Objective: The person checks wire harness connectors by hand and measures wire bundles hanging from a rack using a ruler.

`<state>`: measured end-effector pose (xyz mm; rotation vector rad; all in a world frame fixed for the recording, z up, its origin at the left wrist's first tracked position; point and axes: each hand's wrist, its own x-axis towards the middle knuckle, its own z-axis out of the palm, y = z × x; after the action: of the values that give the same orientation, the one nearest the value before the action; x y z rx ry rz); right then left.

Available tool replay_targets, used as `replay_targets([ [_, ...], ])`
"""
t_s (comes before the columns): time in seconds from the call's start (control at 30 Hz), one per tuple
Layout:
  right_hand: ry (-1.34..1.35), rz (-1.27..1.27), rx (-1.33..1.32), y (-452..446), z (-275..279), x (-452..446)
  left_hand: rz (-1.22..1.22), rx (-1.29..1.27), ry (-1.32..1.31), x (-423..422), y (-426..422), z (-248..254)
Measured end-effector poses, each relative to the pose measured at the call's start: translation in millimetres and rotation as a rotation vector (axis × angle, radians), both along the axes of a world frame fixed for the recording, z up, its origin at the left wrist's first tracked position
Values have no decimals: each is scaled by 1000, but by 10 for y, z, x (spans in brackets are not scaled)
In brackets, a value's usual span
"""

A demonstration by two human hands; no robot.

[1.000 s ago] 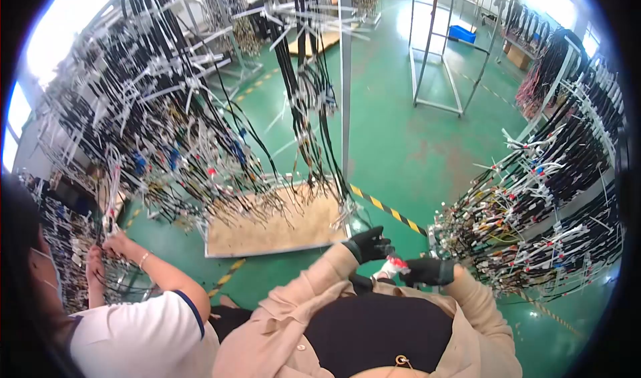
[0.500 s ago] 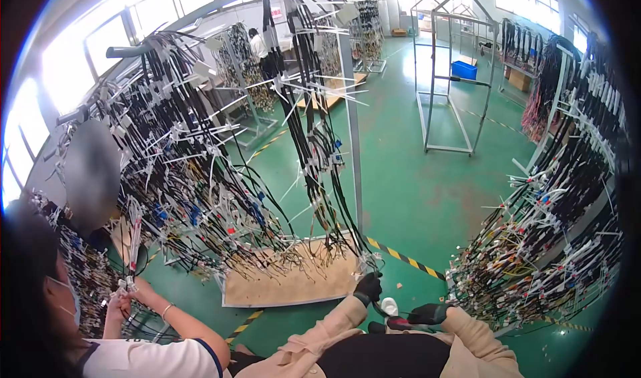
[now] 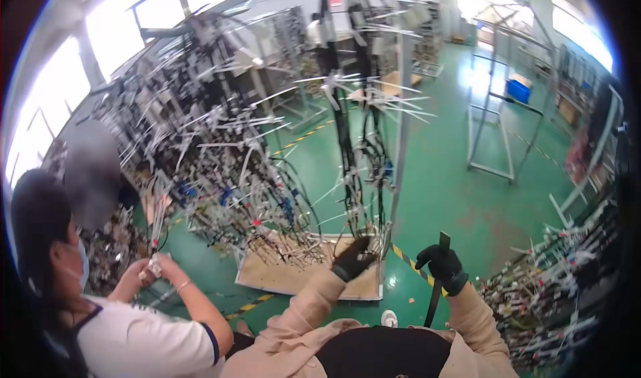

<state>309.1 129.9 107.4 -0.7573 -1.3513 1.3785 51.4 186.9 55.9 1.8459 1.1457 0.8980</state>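
My left hand [image 3: 354, 259], in a black glove, reaches toward the lower ends of a hanging bundle of black cables [image 3: 348, 147]. Its fingers look apart, though blurred, and any contact with the cable ends is unclear. White cable ties [image 3: 394, 103] stick out sideways from the bundle higher up. To the right, my right hand [image 3: 442, 266], also black-gloved, is closed around a flat black strip [image 3: 433, 306]. The strip stands nearly upright, its short end above my fist and its longer part hanging below.
A shallow board with a pale rim [image 3: 310, 294] lies under the cables. Dense wire harnesses hang on racks at left [image 3: 220, 144] and right [image 3: 567, 291]. Close on my left, a co-worker [image 3: 143, 324] handles white connectors. An upright post [image 3: 400, 124] stands beside the bundle; a metal frame [image 3: 494, 171] is farther back.
My right hand has risen from near my lap with the black strip, which now shows at length. My left hand has shifted up and left. The view has turned left, bringing more of the co-worker in.
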Motion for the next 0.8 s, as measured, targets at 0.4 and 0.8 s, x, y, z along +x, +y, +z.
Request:
replay_targets([
  [0.4,-73,630,236,840,1260,-698,-470,-34,52,618,-148,1004],
  [0.8,310,242,269,2406,1738,-2607,1235,1088,401,-1092,589,2569],
])
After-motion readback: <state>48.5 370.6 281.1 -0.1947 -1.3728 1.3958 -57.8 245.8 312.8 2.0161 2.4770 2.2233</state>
